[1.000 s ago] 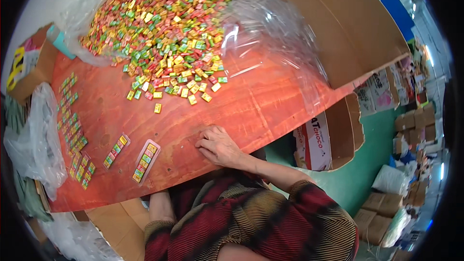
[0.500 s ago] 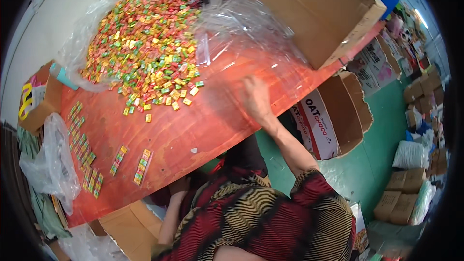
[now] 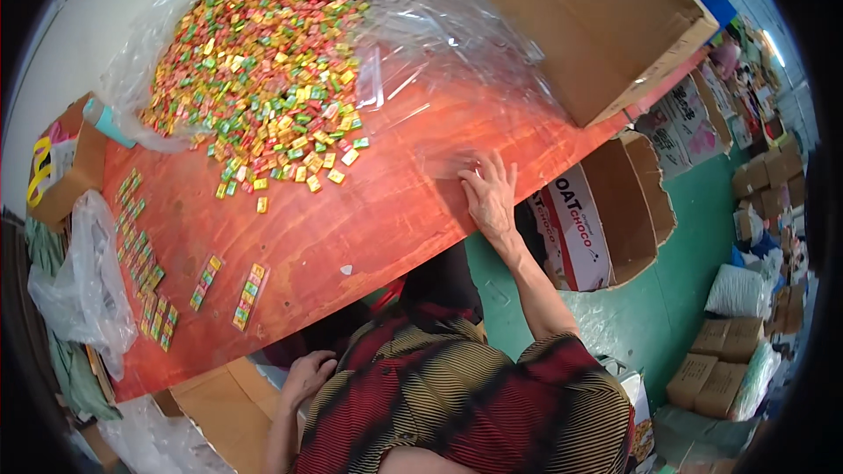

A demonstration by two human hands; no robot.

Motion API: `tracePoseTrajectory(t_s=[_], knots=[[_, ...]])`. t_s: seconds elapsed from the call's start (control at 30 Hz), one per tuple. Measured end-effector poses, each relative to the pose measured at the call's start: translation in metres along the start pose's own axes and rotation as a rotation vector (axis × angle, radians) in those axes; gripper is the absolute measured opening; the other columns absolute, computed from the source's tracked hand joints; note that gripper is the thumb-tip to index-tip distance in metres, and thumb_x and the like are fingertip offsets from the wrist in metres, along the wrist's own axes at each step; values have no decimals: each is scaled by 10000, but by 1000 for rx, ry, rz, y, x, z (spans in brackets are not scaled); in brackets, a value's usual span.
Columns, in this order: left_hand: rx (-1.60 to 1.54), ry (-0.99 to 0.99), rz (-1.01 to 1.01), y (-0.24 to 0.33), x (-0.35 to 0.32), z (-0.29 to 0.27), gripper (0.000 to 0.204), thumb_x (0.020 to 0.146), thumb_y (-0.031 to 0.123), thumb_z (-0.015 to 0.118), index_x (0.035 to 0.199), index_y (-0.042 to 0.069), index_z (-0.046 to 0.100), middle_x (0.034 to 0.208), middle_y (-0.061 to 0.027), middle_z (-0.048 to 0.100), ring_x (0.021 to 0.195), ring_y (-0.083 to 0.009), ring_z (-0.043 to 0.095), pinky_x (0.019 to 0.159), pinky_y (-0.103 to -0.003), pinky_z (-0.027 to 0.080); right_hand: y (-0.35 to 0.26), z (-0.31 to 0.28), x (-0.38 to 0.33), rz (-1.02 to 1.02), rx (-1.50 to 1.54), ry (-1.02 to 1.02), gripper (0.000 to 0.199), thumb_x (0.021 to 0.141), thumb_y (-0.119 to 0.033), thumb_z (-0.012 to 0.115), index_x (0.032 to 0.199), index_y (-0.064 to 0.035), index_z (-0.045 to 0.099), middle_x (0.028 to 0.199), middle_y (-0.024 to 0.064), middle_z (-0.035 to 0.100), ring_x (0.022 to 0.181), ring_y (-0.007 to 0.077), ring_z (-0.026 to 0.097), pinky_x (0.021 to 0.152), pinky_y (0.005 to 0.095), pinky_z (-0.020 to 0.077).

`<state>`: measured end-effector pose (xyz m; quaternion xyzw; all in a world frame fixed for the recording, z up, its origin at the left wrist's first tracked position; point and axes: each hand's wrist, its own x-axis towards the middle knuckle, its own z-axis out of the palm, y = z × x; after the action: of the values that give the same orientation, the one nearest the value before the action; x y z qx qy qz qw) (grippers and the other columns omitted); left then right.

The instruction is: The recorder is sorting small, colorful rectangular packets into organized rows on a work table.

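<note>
Over the right part of the red table [image 3: 369, 211], my right hand [image 3: 490, 197] pinches what looks like a clear plastic piece [image 3: 450, 163], smeared by motion. Low by my lap, below the table's front edge, my left hand [image 3: 309, 376] rests with its fingers loosely out, holding nothing. A large heap of small wrapped sweets [image 3: 263, 70], yellow, red and green, spreads on clear film at the far left. Two narrow clear strips filled with sweets, one nearer [image 3: 248, 297] and another [image 3: 206, 282] beside it, lie at the front left. More filled strips [image 3: 140, 250] line the left side.
Loose clear plastic pieces [image 3: 439, 22] pile up behind my right hand, beside a big cardboard box [image 3: 588, 26]. An open carton [image 3: 628, 211] stands below the right edge. A small box [image 3: 75, 158] and a crumpled plastic bag [image 3: 88, 281] sit at the left.
My right hand has moved slightly right and nearer, its fingers now showing in a pinch. My left hand has come out from under the table edge toward my lap.
</note>
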<state>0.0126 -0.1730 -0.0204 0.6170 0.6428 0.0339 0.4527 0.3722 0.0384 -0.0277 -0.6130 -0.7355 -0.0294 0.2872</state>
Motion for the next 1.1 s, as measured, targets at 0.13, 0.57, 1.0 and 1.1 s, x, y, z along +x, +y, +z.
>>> tracePoseTrajectory(t_s=[0.13,0.57,1.0,1.1], knots=[[-54,-145,-48,44,-14,-39,245,830,184,545,949,-20,613,794,-123,640,733,-217,616,686,-304,477,-27,-4,5,-105,-36,142,154,718,-68,618,870,-82,599,1012,81,554,1082,304,464,940,526,292],[562,1008,-12,39,69,-82,678,735,329,645,1300,75,370,1357,-242,259,1270,-442,183,980,-621,158,-141,23,-15,-496,421,-317,256,709,-142,640,949,-73,583,996,99,513,1022,282,472,924,489,295],[605,930,-279,-44,68,-138,609,812,363,543,1315,86,342,1355,-181,309,1272,-390,232,1004,-554,202,-199,46,-6,-740,669,-402,237,748,-110,604,981,-75,575,1036,124,508,1030,314,467,911,453,340],[726,1120,-272,-35,73,-133,588,825,363,522,1314,91,343,1364,-179,297,1274,-391,228,998,-566,201,-189,52,28,-736,601,-221,280,772,-134,583,1046,-78,560,1093,160,495,1066,352,452,903,472,347]])
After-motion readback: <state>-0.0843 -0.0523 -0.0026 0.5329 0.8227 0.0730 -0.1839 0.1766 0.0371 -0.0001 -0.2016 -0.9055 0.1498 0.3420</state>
